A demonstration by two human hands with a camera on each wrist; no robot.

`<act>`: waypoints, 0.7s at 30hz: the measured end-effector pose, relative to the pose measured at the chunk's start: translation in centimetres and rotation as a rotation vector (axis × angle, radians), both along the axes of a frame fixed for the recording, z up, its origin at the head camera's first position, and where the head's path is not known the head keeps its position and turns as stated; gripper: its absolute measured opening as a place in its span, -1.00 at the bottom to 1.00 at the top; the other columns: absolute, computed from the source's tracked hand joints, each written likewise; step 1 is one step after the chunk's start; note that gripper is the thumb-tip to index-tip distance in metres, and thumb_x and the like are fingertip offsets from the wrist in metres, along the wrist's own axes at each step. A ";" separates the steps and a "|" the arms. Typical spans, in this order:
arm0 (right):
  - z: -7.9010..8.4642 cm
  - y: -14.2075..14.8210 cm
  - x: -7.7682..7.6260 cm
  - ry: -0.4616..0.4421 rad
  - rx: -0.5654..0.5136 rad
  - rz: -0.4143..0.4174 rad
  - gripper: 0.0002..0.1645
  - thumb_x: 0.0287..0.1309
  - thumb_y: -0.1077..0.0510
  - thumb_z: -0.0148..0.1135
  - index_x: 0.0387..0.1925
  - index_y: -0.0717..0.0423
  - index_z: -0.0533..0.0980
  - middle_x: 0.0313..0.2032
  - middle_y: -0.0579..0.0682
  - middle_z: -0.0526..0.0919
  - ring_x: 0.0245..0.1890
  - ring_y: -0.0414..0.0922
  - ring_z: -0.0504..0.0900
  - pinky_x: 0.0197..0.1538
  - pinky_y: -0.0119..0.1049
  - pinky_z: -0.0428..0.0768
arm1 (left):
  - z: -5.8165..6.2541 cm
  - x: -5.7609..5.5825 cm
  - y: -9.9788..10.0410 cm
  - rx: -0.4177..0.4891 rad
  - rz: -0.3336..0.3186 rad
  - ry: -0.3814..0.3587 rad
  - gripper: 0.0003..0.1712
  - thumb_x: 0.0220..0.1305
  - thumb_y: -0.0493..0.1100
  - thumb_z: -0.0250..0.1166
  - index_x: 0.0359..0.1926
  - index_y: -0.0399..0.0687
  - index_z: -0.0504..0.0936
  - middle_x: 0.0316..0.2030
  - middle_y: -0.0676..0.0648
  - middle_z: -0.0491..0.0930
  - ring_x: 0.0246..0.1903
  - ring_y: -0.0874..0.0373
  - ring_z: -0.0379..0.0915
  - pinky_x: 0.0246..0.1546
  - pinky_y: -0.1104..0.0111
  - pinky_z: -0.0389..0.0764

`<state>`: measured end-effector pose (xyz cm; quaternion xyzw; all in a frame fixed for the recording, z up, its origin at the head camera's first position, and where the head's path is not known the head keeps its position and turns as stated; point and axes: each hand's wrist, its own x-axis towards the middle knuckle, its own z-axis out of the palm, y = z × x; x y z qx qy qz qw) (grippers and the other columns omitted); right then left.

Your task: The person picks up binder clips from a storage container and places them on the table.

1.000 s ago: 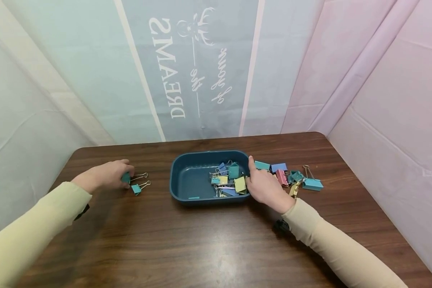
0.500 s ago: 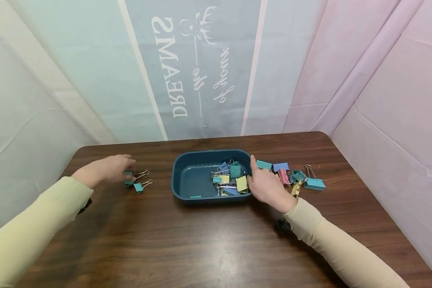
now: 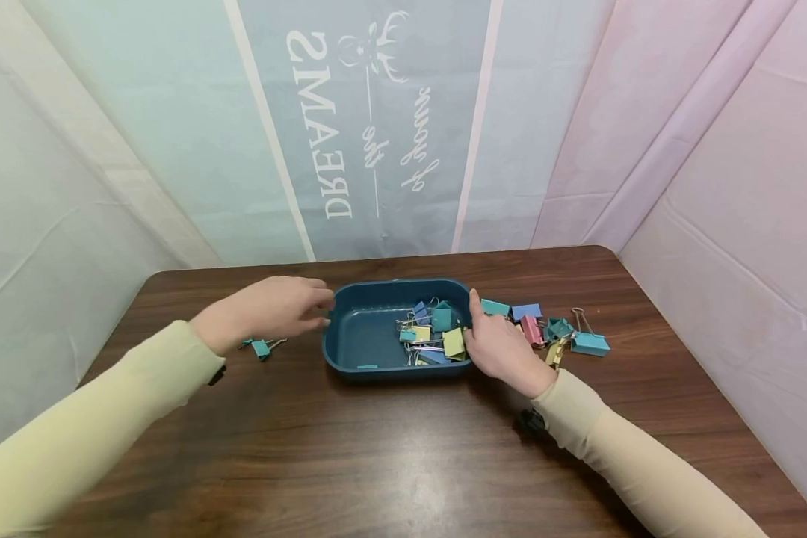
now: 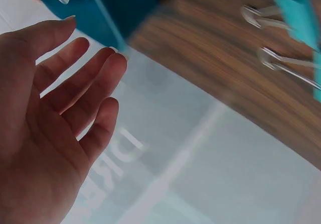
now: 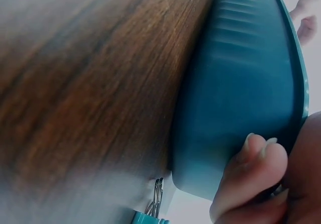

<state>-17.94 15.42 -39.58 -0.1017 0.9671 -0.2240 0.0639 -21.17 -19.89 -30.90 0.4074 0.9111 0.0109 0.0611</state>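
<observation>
A dark blue plastic bin (image 3: 376,374) sits at mid-table. Several coloured binder clips (image 3: 441,317) lie in its right half. My left hand (image 3: 276,306) hovers at the bin's left end. In the left wrist view that hand (image 4: 55,113) holds nothing, its fingers apart and slightly bent. My right hand (image 3: 501,350) grips the bin's right end, one digit along the rim. The right wrist view shows its curled fingers (image 5: 256,169) against the outer wall of the bin (image 5: 235,83). Contact between left fingertips and rim is unclear.
Two teal binder clips (image 4: 298,20) lie on the table to the left, one (image 3: 261,349) plain in the head view. A loose pile of clips, including a pink one (image 3: 530,329) and a light blue one (image 3: 589,344), lies right of the bin. A printed cloth (image 3: 383,149) hangs behind.
My left hand has left the teal clips at left and moved right to the bin's left end, holding nothing. The right hand has stayed on the bin's right end.
</observation>
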 end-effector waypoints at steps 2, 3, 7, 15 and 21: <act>0.0 0.0 0.0 -0.005 -0.003 -0.001 -0.11 0.43 0.11 -0.01 0.54 0.32 -0.20 -0.75 -0.02 0.42 -0.85 -0.10 0.38 -0.74 -0.30 0.30 | -0.1 0.2 1.6 0.004 -0.049 0.009 -0.82 0.33 -0.07 0.34 -0.10 0.01 0.65 -0.16 0.01 0.59 -0.28 0.21 0.56 -0.19 0.22 0.60; 0.0 0.0 0.0 -0.005 -0.004 -0.002 -0.12 0.43 0.11 -0.01 0.54 0.32 -0.19 -0.75 -0.02 0.42 -0.85 -0.10 0.38 -0.74 -0.29 0.30 | -0.1 0.2 2.3 -0.001 -0.069 0.009 -0.80 0.34 -0.06 0.34 -0.07 0.01 0.66 -0.14 0.02 0.60 -0.24 0.19 0.56 -0.17 0.22 0.60; -0.1 0.0 0.0 -0.003 -0.006 -0.003 -0.12 0.43 0.10 -0.01 0.55 0.31 -0.19 -0.75 -0.01 0.42 -0.85 -0.10 0.39 -0.75 -0.29 0.32 | -0.6 0.2 5.0 -0.027 -0.129 -0.006 -0.73 0.36 -0.05 0.31 0.01 -0.02 0.64 -0.11 -0.01 0.60 -0.18 0.17 0.56 -0.12 0.24 0.60; 0.0 0.1 0.0 -0.005 -0.003 -0.009 -0.12 0.43 0.10 -0.01 0.55 0.29 -0.19 -0.75 -0.01 0.42 -0.85 -0.09 0.38 -0.75 -0.29 0.31 | -2.8 -1.0 8.9 -0.038 -0.209 0.000 -0.49 0.30 -0.08 0.37 0.24 -0.04 0.54 0.01 -0.03 0.52 -0.08 0.15 0.47 -0.01 0.29 0.57; 0.1 0.0 0.0 -0.011 -0.003 -0.006 -0.11 0.43 0.10 -0.01 0.55 0.29 -0.19 -0.74 -0.01 0.42 -0.84 -0.10 0.38 -0.75 -0.30 0.32 | -4.1 -1.7 10.9 -0.061 -0.264 0.049 -0.54 0.26 -0.14 0.40 0.18 0.05 0.60 0.00 0.01 0.51 -0.08 0.17 0.42 -0.08 0.36 0.56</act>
